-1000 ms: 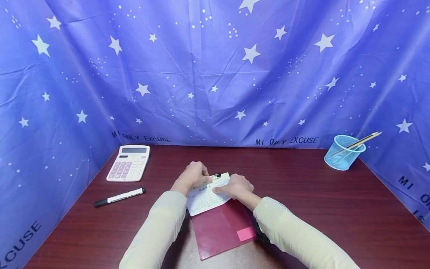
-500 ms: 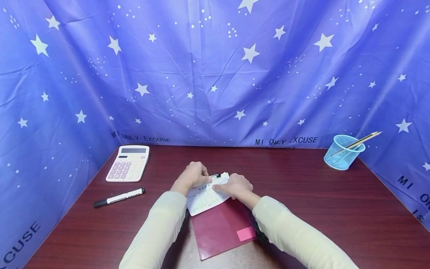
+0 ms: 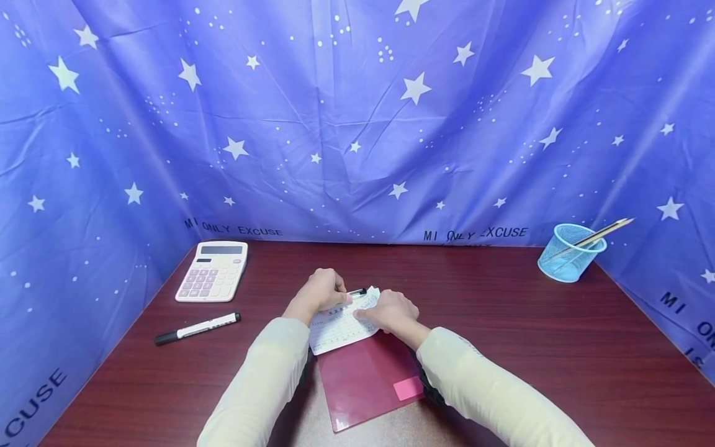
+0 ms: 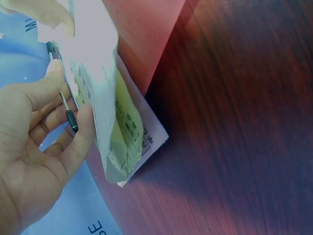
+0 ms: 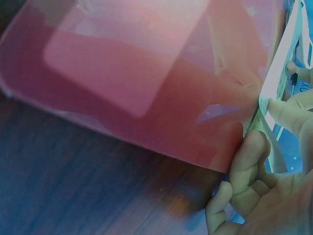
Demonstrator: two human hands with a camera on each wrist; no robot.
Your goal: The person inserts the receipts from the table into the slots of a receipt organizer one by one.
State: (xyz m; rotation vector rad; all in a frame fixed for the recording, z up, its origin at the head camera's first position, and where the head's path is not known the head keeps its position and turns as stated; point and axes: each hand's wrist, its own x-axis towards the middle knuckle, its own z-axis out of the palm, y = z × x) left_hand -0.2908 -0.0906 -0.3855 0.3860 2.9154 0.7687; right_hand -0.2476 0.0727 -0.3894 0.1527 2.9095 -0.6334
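Observation:
A small stack of printed paper forms (image 3: pixel 342 330) lies over the far end of a dark red folder (image 3: pixel 363 385), between both hands. My left hand (image 3: pixel 323 289) pinches a thin metal rod with black ends (image 4: pixel 72 120) at the top edge of the papers. In the left wrist view the sheets bow and fan apart, showing a yellow slip (image 4: pixel 131 117) among the white ones. My right hand (image 3: pixel 393 309) grips the right side of the stack, thumb on top. Its curled fingers meet the edge of the glossy folder cover (image 5: pixel 127 127) in the right wrist view.
A calculator (image 3: pixel 212 273) stands at the back left, with a black-and-white marker (image 3: pixel 198 328) in front of it. At the back right is a blue mesh pen cup (image 3: pixel 570 257) holding pencils. A starry blue curtain (image 3: pixel 357 124) encloses the table (image 3: pixel 480 279).
The papers' near edge has risen slightly and their top right corner has become more fanned out. Both hands stay almost in place.

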